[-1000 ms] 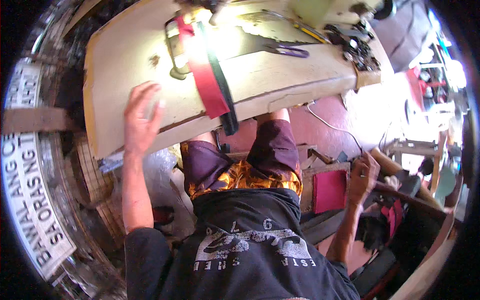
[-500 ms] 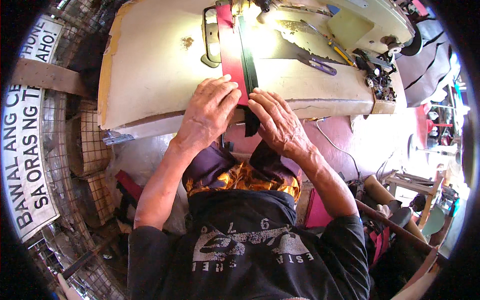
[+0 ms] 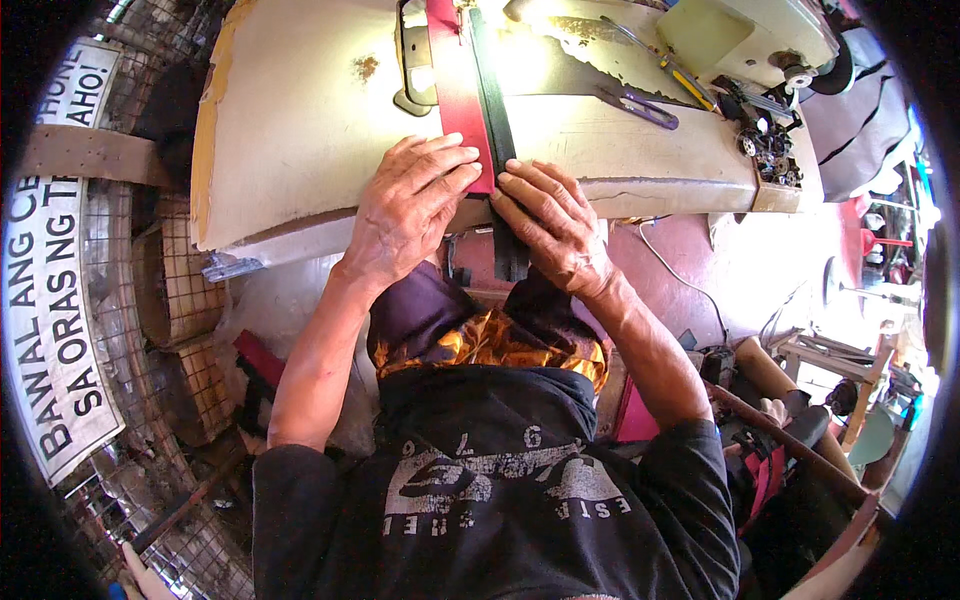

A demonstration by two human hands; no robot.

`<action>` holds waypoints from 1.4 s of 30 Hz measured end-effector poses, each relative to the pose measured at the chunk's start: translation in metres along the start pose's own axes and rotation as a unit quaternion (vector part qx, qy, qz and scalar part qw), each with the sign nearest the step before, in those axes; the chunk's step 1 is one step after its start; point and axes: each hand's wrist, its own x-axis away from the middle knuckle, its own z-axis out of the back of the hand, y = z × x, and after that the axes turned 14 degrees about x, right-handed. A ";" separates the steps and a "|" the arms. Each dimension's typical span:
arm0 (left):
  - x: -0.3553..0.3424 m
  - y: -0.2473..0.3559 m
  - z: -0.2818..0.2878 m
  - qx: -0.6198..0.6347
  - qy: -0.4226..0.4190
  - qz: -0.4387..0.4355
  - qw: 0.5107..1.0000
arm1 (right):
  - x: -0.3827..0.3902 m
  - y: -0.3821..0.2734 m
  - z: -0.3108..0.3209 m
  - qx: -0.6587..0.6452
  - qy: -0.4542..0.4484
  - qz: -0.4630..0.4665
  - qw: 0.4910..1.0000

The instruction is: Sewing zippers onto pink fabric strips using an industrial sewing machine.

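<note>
A red strip of material (image 3: 456, 95) and a dark strip (image 3: 490, 90), which looks like zipper tape, lie side by side on the sewing machine table (image 3: 290, 150), running toward me. My left hand (image 3: 415, 195) is closed at the red strip's near end, fingertips resting on it and thumb hidden. My right hand (image 3: 550, 215) has its fingers bent over the dark strip at the table's front edge. Below that edge, the loose end of the dark strip hangs between my hands over my lap. The strips' far ends run beneath the machine, at the top of the view.
A purple-handled thread snipper (image 3: 645, 108), a yellow-handled tool (image 3: 690, 88) and a box of metal parts (image 3: 775, 160) sit on the table's right. Part of the sewing machine (image 3: 745, 35) stands behind. Wire mesh (image 3: 105, 230) and a sign (image 3: 60, 330) are at left.
The whole view has shifted slightly, so the table sits higher. Both hands stay on the strips. The dark strip's hanging end shows a little longer below the table edge.
</note>
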 end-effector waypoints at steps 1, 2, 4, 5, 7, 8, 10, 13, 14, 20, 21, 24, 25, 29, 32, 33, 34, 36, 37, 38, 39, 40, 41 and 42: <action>0.000 0.001 -0.001 -0.003 -0.006 -0.004 1.000 | 0.000 0.000 0.000 -0.003 0.009 -0.001 1.000; 0.000 0.002 -0.001 -0.009 -0.006 -0.001 1.000 | 0.000 0.000 -0.001 -0.007 0.014 -0.004 1.000; -0.001 0.003 -0.001 -0.016 -0.006 0.001 1.000 | 0.000 0.000 -0.001 -0.012 0.019 -0.007 1.000; -0.001 0.004 -0.002 -0.024 -0.009 0.000 1.000 | 0.000 0.000 -0.001 -0.012 0.018 -0.008 1.000; -0.002 0.005 -0.001 -0.032 -0.012 0.000 0.999 | 0.000 0.000 -0.001 -0.012 0.018 -0.010 1.000; -0.002 0.005 -0.001 -0.032 -0.017 -0.004 0.999 | 0.000 0.000 -0.001 -0.013 0.018 -0.008 1.000; -0.001 0.005 -0.001 -0.033 -0.022 -0.008 0.999 | 0.001 0.000 -0.001 -0.014 0.018 -0.007 1.000; 0.001 0.005 -0.001 -0.044 -0.032 -0.013 0.998 | 0.001 0.001 -0.001 -0.017 0.024 -0.007 1.000; 0.001 0.005 -0.001 -0.043 -0.034 -0.012 0.998 | 0.001 0.001 -0.002 -0.015 0.022 -0.005 1.000; -0.006 0.007 0.007 -0.054 -0.062 -0.018 0.996 | -0.010 -0.001 -0.003 -0.026 0.044 -0.022 0.998; -0.007 0.008 0.010 -0.049 -0.073 -0.014 0.996 | -0.011 -0.003 -0.001 -0.025 0.020 -0.031 0.999; -0.017 0.008 0.019 0.003 -0.078 -0.011 0.997 | -0.016 -0.005 0.007 -0.003 -0.004 -0.010 1.000; -0.024 0.003 0.022 0.036 -0.071 -0.024 0.997 | -0.017 -0.006 0.010 0.001 -0.013 -0.008 1.000; -0.053 -0.017 0.018 -0.120 -0.078 0.060 0.988 | -0.021 -0.007 0.019 0.001 -0.043 -0.017 0.999; -0.063 -0.025 0.016 -0.118 -0.085 0.059 0.988 | -0.024 -0.008 0.025 0.001 -0.069 -0.018 0.997; -0.063 -0.024 0.015 -0.112 -0.099 0.059 0.987 | -0.024 -0.009 0.027 -0.003 -0.076 -0.020 0.997; -0.061 -0.021 0.014 -0.112 -0.100 0.041 0.988 | -0.025 -0.009 0.029 -0.002 -0.076 -0.019 0.997; -0.056 -0.015 0.013 -0.100 -0.119 0.035 0.987 | -0.026 -0.010 0.033 0.007 -0.117 -0.019 0.993; -0.053 -0.013 0.013 -0.103 -0.107 0.013 0.989 | -0.027 -0.010 0.036 0.002 -0.132 -0.004 0.991; -0.051 -0.011 0.013 -0.104 -0.100 0.015 0.989 | -0.027 -0.010 0.038 -0.001 -0.117 -0.003 0.993; -0.050 -0.011 0.015 -0.098 -0.103 0.011 0.990 | -0.028 -0.010 0.039 0.006 -0.136 -0.001 0.991; -0.049 -0.012 0.017 -0.090 -0.101 0.013 0.991 | -0.029 -0.010 0.041 0.015 -0.168 0.002 0.986; -0.050 -0.012 0.018 -0.094 -0.114 0.016 0.989 | -0.030 -0.009 0.041 0.013 -0.175 0.002 0.985; -0.051 -0.014 0.020 -0.097 -0.128 0.009 0.987 | -0.032 -0.008 0.041 0.004 -0.155 -0.009 0.988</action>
